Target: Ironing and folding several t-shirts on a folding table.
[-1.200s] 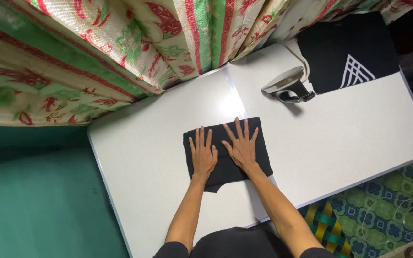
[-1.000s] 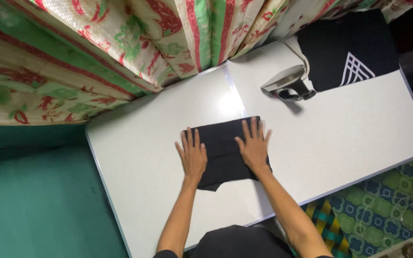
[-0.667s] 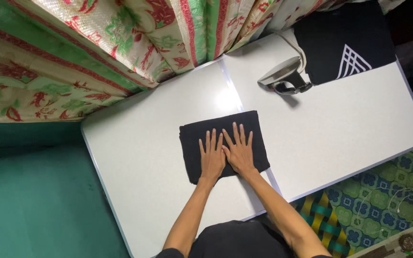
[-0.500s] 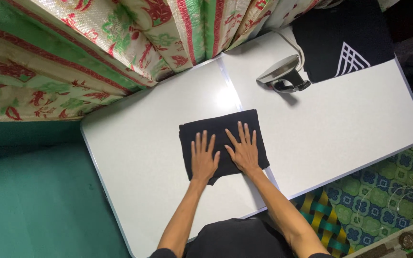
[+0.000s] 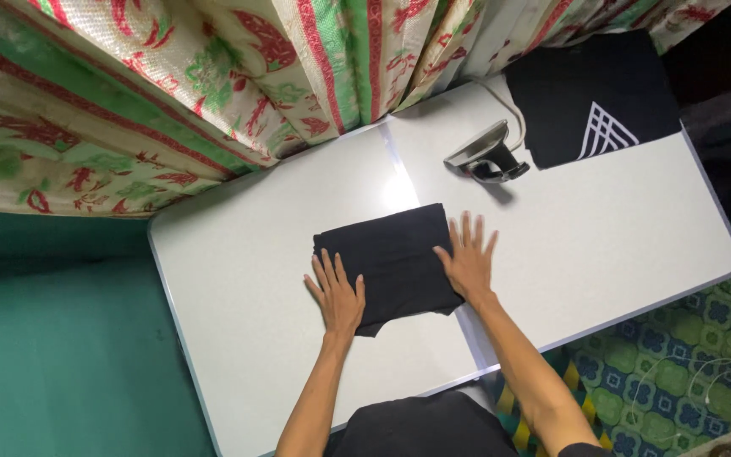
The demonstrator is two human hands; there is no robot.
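Garment: folded black cloth [image 5: 388, 262], one, lies flat near the middle of the white table [image 5: 602, 245], just on the near side of the table's centre seam.
Left hand [image 5: 338, 294]: flat and spread, fingers apart, palm down on the cloth's near-left corner, partly on the bare tabletop; it grips nothing.
Right hand [image 5: 468, 257]: flat and spread too, pressing the cloth's right edge, fingertips reaching past it onto the table; nothing is clasped.
Loose corner: a small flap of the black cloth sticks out at the near edge, between the two hands, so the fold is not quite square.
Iron: one clothes iron [image 5: 482, 154] stands on the far side of the table, well apart from the cloth, its cord [image 5: 513, 114] curving off behind it.
Second garment: one black folded shirt with a white line pattern [image 5: 598, 97] lies at the far right corner, just beside the iron.
Surroundings: floral curtain [image 5: 213, 76] hangs along the far edge; green floor [image 5: 61, 355] to the left, patterned mat [image 5: 687, 338] to the right.
Risk, cloth: with pressure only on the two sides, the layers could slide on the smooth tabletop and the fold could skew or open at that loose flap.
Risk, iron: a right hand sweeping farther outward could, if the iron is hot, come near it, or snag the cord.
Count: two hands, two black garments, one iron, one table.
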